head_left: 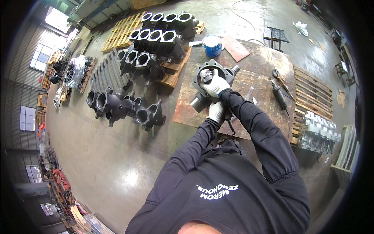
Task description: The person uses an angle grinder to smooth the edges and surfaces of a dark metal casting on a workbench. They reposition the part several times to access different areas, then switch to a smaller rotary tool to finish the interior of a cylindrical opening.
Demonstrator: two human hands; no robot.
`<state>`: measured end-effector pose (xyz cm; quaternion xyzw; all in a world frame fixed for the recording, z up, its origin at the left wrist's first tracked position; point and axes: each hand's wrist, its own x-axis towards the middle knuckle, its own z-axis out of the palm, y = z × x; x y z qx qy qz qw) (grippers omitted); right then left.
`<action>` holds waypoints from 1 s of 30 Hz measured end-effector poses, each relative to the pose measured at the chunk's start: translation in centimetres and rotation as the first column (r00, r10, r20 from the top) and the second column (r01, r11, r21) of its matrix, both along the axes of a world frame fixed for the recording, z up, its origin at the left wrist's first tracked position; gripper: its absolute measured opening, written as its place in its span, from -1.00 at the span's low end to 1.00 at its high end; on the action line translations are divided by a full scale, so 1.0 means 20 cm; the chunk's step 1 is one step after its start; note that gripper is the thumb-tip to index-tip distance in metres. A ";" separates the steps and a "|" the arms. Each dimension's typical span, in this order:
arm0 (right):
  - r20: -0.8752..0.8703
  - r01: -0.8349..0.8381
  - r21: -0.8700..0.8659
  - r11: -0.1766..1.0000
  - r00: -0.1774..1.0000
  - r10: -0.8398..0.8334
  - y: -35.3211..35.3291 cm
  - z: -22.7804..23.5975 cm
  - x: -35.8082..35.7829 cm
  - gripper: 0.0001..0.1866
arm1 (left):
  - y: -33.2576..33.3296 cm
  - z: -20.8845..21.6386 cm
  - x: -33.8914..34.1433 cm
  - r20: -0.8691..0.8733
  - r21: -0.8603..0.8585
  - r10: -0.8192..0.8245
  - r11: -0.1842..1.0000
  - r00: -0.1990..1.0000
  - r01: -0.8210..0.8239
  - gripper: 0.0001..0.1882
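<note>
Knit-gloved and white, my right fingers [211, 89] curl around a rounded grey piece [206, 74] within a casting's opening; my white-gloved left fingers [215, 111] are bent just below, nearer my body, and I cannot tell what they grip. Under both spreads the broad, worn brown tabletop [267, 70]. Off to my fingers' left, past its edge, stand rows of black metal castings [163, 48] with round openings. Well to their right lies a slatted wooden pallet [311, 86]. Directly around my right fingers sits the dark grey metal casting [197, 82], flanged, with stubby pipe ends, resting on the tabletop. Just beyond them is a round blue tin [212, 49]; beside that, a flat pinkish-red rectangular sheet [235, 48]. Farther right of my fingers lies a dark cylindrical corded power tool [278, 94].
</note>
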<state>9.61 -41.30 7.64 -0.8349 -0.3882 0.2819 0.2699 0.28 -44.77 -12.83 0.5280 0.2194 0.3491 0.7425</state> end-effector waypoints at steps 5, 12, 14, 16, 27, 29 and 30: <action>-0.037 0.119 0.042 0.992 0.992 -0.118 -0.05 0.03 -0.03 0.07 | -0.01 0.42 -0.09 -0.219 -0.551 -0.015 0.827 0.976 -0.111 -0.62; -0.036 0.014 0.079 0.997 0.999 -0.011 -0.07 -0.01 0.01 0.03 | -0.09 0.49 0.01 -0.190 -0.573 0.111 0.794 0.975 -0.202 -0.69; -0.024 0.002 0.075 0.997 1.000 0.000 -0.03 -0.04 0.02 0.03 | -0.05 0.37 0.01 -0.171 -0.478 0.054 0.869 0.984 -0.131 -0.71; -0.004 -0.041 0.079 0.996 0.999 0.042 0.01 -0.05 0.03 0.04 | 0.00 0.30 0.01 -0.073 -0.013 0.030 0.999 0.997 -0.031 -0.73; -0.033 0.155 0.056 0.986 0.988 -0.153 -0.11 0.06 -0.03 0.09 | -0.07 0.64 -0.04 -0.187 -0.458 0.025 0.882 0.982 -0.110 -0.54; -0.007 0.067 0.058 0.996 0.998 -0.067 -0.09 0.06 -0.01 0.12 | -0.08 0.61 -0.01 -0.080 -0.556 0.068 0.825 0.994 -0.102 -0.60; 0.010 0.033 0.040 0.999 0.999 -0.034 -0.07 0.05 -0.01 0.15 | -0.08 0.59 0.01 -0.136 -0.549 0.048 0.828 0.990 -0.116 -0.63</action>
